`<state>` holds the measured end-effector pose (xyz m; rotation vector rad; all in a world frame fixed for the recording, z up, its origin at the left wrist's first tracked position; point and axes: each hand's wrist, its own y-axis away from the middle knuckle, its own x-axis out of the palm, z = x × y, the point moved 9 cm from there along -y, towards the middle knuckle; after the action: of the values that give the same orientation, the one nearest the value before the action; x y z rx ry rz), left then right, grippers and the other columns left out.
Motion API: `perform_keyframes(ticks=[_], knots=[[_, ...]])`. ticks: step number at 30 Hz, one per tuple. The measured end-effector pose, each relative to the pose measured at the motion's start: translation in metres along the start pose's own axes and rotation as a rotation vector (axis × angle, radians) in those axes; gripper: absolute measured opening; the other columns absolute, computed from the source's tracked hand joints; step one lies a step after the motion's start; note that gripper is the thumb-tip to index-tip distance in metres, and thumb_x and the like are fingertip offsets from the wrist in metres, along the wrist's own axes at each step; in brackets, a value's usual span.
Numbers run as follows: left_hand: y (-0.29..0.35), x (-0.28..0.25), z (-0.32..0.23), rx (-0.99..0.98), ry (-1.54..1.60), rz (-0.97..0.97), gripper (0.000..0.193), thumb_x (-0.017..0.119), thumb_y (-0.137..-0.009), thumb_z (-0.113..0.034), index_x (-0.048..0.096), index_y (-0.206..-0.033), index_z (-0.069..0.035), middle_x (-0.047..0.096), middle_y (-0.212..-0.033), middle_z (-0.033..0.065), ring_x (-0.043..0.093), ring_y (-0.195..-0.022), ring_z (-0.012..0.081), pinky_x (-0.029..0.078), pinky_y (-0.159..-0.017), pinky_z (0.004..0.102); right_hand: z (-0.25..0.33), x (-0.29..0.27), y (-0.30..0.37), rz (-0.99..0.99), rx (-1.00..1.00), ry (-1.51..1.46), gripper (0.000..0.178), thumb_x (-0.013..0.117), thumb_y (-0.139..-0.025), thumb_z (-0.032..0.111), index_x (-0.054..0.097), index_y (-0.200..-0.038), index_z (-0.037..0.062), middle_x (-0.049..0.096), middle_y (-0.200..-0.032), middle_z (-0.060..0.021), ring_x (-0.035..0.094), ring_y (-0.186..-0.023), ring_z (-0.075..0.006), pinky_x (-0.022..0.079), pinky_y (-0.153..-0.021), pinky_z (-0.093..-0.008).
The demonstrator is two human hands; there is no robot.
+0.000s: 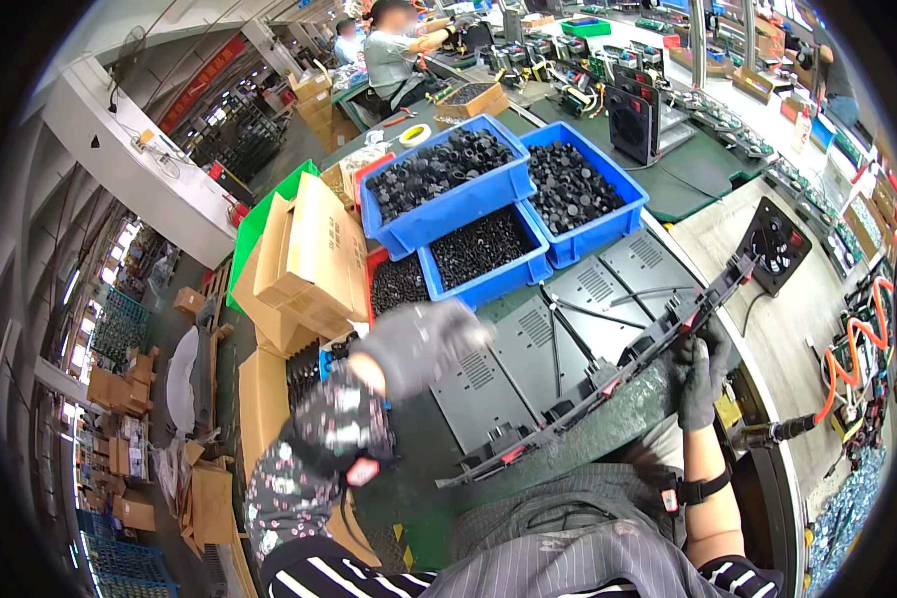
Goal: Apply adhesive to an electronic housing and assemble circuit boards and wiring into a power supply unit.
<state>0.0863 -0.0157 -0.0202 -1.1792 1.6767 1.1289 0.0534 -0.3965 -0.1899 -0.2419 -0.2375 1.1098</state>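
My right hand (703, 377), in a dark grey glove, is closed on the edge of a long black plastic strip (568, 404) with small red parts along it. The strip stretches slantwise across the near edge of the green bench. My left hand (424, 347), in a grey glove, is smeared by motion above the bench, so its fingers cannot be made out. Flat black panels (523, 344) with vent slots lie side by side beneath and beyond the strip. Black rods or cables (558, 344) rest on them.
Blue bins (558, 249) of small black parts stand beyond the panels, one stacked on others. Cardboard boxes (314, 259) crowd the left. A black fan unit (772, 244) and a coiled orange hose (852, 349) are at right. Another person (394, 60) works farther back.
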Motion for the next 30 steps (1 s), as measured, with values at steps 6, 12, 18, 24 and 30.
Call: perform_keyframes(ticks=[6, 12, 18, 24, 30], knots=[[-0.104, -0.08, 0.083, -0.094, -0.122, -0.417, 0.052, 0.058, -0.085, -0.048, 0.054, -0.121, -0.012, 0.055, -0.122, 0.0167, 0.053, -0.113, 0.0317, 0.041, -0.097, 0.0392, -0.012, 0.005, 0.001, -0.03, 0.094, -0.125, 0.029, 0.042, -0.093, 0.008, 0.042, -0.121, 0.0041, 0.051, -0.087, -0.0034, 0.044, -0.07, -0.0081, 0.039, -0.064, -0.0215], [-0.189, -0.06, 0.116, -0.341, -0.199, -0.189, 0.073, 0.057, -0.08, -0.059, 0.038, -0.139, -0.021, 0.036, -0.141, 0.0213, 0.036, -0.13, 0.0392, 0.03, -0.107, 0.0457, -0.015, 0.002, 0.003, 0.01, 0.139, -0.07, 0.029, 0.049, -0.092, 0.012, 0.044, -0.119, 0.0049, 0.05, -0.104, -0.0057, 0.052, -0.083, -0.011, 0.047, -0.07, -0.0256], [-0.199, -0.054, 0.129, -0.291, -0.068, -0.127, 0.069, 0.064, -0.078, -0.053, 0.043, -0.135, -0.02, 0.039, -0.138, 0.0224, 0.043, -0.125, 0.0373, 0.034, -0.105, 0.0432, -0.002, 0.001, 0.003, -0.063, 0.048, 0.009, 0.03, 0.047, -0.091, 0.011, 0.042, -0.12, 0.0043, 0.049, -0.104, -0.0057, 0.05, -0.08, -0.0105, 0.044, -0.069, -0.0244], [-0.201, -0.061, 0.124, -0.211, -0.115, -0.259, 0.049, 0.068, -0.077, -0.039, 0.057, -0.121, -0.02, 0.05, -0.126, 0.0211, 0.051, -0.116, 0.0351, 0.039, -0.102, 0.0392, 0.002, -0.005, 0.0, -0.061, -0.002, 0.244, 0.033, 0.046, -0.091, 0.013, 0.044, -0.121, 0.0006, 0.049, -0.114, -0.0104, 0.046, -0.107, -0.0198, 0.037, -0.095, -0.0322], [-0.19, -0.08, 0.111, -0.006, -0.051, -0.55, 0.042, 0.07, -0.078, -0.029, 0.059, -0.114, -0.011, 0.061, -0.108, 0.0172, 0.059, -0.101, 0.0284, 0.045, -0.091, 0.0375, -0.002, -0.003, -0.002, -0.074, -0.03, 0.187, 0.031, 0.051, -0.089, 0.013, 0.047, -0.118, 0.0016, 0.05, -0.113, -0.0093, 0.048, -0.104, -0.0174, 0.039, -0.092, -0.0317]])
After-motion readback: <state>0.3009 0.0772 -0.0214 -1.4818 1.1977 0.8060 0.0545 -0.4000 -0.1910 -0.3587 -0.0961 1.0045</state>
